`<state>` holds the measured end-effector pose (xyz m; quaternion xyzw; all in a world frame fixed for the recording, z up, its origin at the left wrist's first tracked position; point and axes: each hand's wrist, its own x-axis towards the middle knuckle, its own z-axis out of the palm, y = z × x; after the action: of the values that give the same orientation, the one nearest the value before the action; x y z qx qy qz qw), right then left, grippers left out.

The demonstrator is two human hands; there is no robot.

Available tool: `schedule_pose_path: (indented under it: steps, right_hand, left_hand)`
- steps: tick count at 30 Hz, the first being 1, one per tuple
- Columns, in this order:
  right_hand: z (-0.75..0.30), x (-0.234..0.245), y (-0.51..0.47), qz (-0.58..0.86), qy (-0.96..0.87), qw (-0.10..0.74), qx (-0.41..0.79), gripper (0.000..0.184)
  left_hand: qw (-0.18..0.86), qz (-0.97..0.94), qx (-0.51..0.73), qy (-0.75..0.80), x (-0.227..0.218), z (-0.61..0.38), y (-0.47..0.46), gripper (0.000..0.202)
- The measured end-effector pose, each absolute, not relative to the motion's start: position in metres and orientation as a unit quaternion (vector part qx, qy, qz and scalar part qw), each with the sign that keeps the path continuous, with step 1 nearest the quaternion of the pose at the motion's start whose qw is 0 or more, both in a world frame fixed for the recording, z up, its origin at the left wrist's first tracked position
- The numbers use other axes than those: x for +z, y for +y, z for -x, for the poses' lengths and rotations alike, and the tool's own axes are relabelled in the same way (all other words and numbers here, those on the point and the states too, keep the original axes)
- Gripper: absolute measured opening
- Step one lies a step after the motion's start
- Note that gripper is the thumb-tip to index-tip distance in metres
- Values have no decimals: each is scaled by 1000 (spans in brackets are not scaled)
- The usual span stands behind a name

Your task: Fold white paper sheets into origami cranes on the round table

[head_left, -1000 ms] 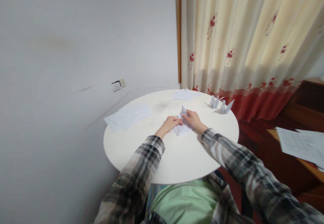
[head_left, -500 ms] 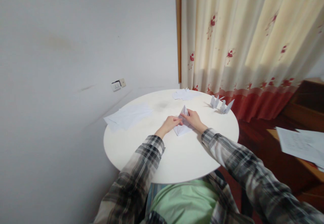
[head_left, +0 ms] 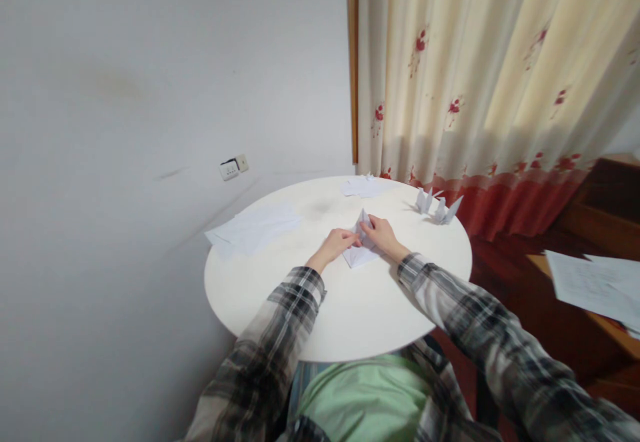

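A sheet of white origami paper point(head_left: 359, 257), partly folded, rests on the round white table point(head_left: 360, 315) in front of me. Its pointed flap stands up at the far side, between my fingers. My left hand point(head_left: 337, 245) is closed on the paper's left side, fingertips pressed at a crease. On the right side of the flap, my right hand point(head_left: 382, 234) pinches the paper between thumb and fingers. Part of the paper is hidden behind both hands.
Two folded paper cranes point(head_left: 424, 201) stand at the table's far right. White sheets point(head_left: 255, 227) lie at its left edge, and more paper point(head_left: 363, 187) lies at the back. A wall with a socket point(head_left: 229, 171) borders the left; a curtain point(head_left: 480, 95) hangs behind.
My right fingers have shifted slightly on the flap, and its tip has moved a little to the left. My left hand stays in nearly the same place.
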<state>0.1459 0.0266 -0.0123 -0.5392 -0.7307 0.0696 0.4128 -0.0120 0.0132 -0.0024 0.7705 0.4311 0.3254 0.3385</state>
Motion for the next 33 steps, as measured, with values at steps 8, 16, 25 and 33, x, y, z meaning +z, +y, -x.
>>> schedule_pose_path:
  steps: [8,16,25,33]
  right_hand:
    - [-148,-14,30,537,-728,418,83,32]
    - [-148,-14,31,543,-714,438,67,33]
    - [-147,-9,26,519,-707,476,67,34]
    - [-148,-12,28,482,-723,489,72,39]
  left_hand:
    - [352,-760,333,434,-5,12,15,32]
    - [359,-753,337,437,-4,11,14,33]
    - [355,-760,336,428,-3,12,13,34]
    - [351,-766,332,424,-3,12,14,34]
